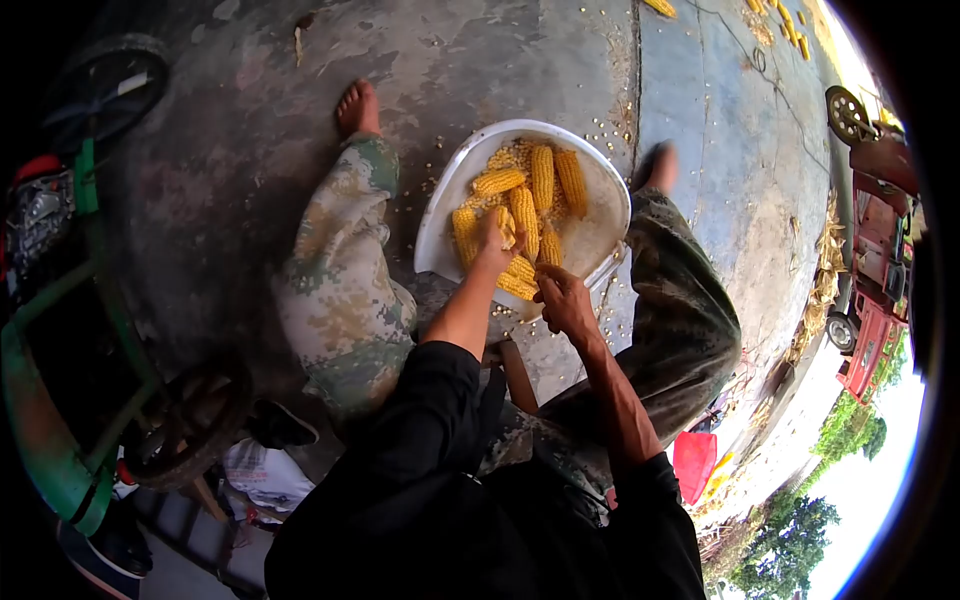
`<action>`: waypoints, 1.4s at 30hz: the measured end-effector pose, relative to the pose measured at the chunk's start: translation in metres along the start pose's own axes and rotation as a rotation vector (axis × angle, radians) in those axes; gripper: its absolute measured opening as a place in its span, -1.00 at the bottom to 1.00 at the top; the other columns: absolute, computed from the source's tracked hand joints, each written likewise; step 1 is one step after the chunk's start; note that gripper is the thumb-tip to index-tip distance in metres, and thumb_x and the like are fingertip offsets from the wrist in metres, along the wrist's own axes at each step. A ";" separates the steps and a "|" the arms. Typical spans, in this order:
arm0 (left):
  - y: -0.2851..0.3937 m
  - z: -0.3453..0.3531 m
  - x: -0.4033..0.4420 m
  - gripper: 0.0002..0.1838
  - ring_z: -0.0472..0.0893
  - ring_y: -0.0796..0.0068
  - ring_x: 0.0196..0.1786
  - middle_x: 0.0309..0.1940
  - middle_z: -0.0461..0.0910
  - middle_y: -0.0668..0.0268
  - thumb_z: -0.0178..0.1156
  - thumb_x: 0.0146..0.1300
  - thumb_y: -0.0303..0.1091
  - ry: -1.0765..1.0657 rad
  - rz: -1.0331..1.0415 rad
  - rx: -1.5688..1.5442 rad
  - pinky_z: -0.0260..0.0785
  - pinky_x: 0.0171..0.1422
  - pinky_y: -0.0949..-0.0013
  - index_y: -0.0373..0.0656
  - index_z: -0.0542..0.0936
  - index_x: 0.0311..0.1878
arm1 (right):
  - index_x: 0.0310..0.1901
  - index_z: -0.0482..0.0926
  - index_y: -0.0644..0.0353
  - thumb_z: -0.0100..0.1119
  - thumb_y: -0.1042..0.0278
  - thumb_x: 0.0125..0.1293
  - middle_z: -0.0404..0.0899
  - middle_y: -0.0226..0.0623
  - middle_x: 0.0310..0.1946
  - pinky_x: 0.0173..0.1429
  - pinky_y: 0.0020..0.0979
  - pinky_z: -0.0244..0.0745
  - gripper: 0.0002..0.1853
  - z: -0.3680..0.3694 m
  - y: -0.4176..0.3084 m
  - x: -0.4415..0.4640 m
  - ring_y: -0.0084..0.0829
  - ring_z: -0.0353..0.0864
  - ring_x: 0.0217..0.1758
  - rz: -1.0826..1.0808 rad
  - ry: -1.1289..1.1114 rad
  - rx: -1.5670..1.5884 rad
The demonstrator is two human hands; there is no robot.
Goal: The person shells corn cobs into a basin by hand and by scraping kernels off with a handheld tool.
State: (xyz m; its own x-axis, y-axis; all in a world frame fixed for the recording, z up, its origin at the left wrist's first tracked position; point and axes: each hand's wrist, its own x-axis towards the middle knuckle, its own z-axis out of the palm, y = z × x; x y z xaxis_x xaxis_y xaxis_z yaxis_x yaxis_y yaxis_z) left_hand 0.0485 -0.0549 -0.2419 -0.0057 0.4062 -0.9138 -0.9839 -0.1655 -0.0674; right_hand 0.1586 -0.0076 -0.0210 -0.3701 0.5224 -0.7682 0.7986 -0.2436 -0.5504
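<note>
Left hand grips a cob over the basin. Right hand, fingers curled, is just beside; cannot tell whether it holds anything. Other cobs lie beyond both.

Farmyard with red vehicle, corncobs
</note>
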 end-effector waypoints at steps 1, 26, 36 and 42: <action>0.000 -0.001 0.002 -0.47 0.62 0.30 -0.37 -0.37 0.59 0.18 -0.03 0.41 0.22 -0.003 -0.001 -0.003 0.61 -0.30 0.31 -0.14 0.51 -0.10 | 0.14 0.58 0.29 0.01 0.21 0.44 0.63 -0.19 -0.52 -0.57 -0.42 0.41 -0.61 0.001 0.006 0.000 -0.51 0.52 -0.67 -0.001 0.001 -0.004; 0.000 0.002 -0.010 -0.44 0.50 0.47 -0.54 -0.47 0.55 0.29 -0.04 0.35 0.33 -0.036 0.028 0.177 0.37 -0.51 0.49 -0.04 0.52 -0.27 | 0.09 0.58 0.22 0.03 0.16 0.42 0.53 -0.29 -0.61 -0.72 -0.43 0.23 -0.63 0.030 0.039 0.090 -0.54 0.40 -0.74 -0.098 0.058 -0.095; 0.006 0.005 -0.063 -0.46 0.54 0.57 -0.51 -0.41 0.63 0.32 0.14 0.28 0.31 -0.090 0.043 0.297 0.43 -0.53 0.53 -0.04 0.55 -0.15 | 0.13 0.51 0.27 0.10 0.29 0.31 0.65 0.21 -0.34 -0.08 -0.07 0.55 -0.61 -0.032 0.026 0.071 0.07 0.70 -0.22 -0.300 0.376 -0.265; 0.015 0.034 -0.117 -0.57 0.63 0.49 -0.37 -0.35 0.65 0.29 0.16 0.33 0.09 -0.287 0.123 0.469 0.57 -0.24 0.39 -0.12 0.58 -0.07 | 0.11 0.50 0.28 0.25 0.41 0.16 0.64 0.03 -0.40 -0.15 -0.16 0.54 -0.55 -0.023 0.095 0.135 -0.03 0.68 -0.32 -0.546 0.625 -0.255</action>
State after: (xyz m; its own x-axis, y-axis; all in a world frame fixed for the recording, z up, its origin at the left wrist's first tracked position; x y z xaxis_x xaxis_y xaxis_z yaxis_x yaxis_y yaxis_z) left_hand 0.0287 -0.0743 -0.1228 -0.1088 0.6484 -0.7534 -0.9465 0.1640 0.2779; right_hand 0.1954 0.0584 -0.1701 -0.4639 0.8841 -0.0565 0.6947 0.3235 -0.6425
